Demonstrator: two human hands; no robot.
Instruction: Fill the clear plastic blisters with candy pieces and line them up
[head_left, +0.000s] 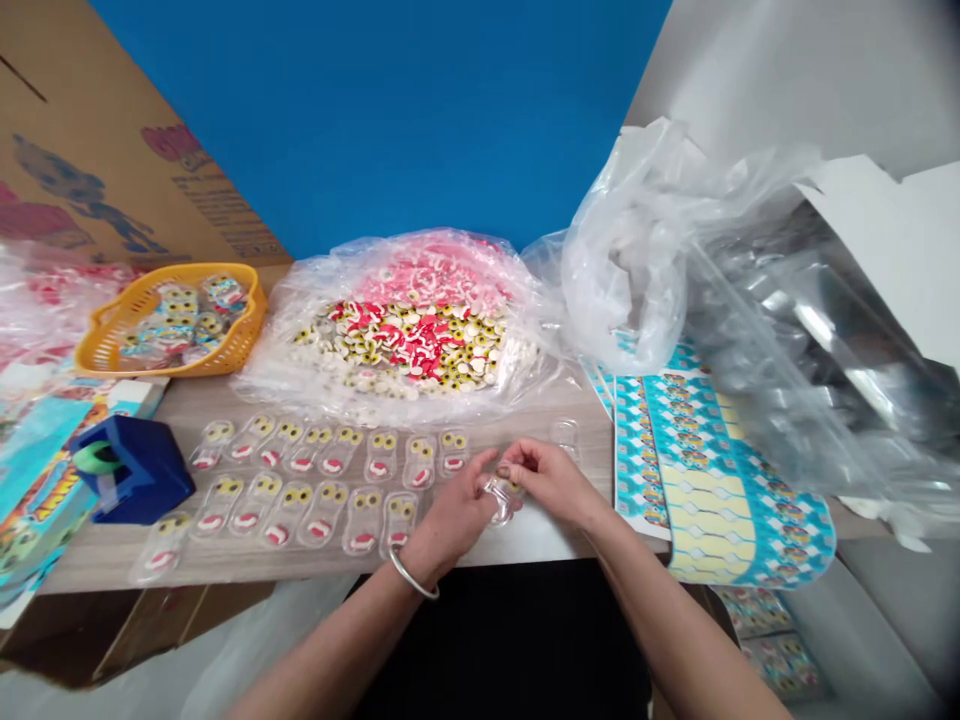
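Note:
Near the front edge of the table, my left hand (466, 505) grips a small clear plastic blister shell (501, 497), its fingers closed round the left side. My right hand (546, 478) meets it from the right, thumb and fingertips pinched at the shell's upper part. A yellowish piece seems to be under those fingertips, but they mostly cover it. To the left lie two rows of filled blister shells (322, 512), each with yellow eye pieces and a red-and-white mouth piece. Beyond my right hand lies another clear shell (565, 436).
A plastic bag (292, 385) spills eye and mouth pieces at the back. Left are a yellow basket (259, 315) of packed shells and a blue tape dispenser (150, 470). Right are printed card sheets (709, 510), and a large bag (817, 350) of clear shells. A cardboard box (187, 190) stands behind.

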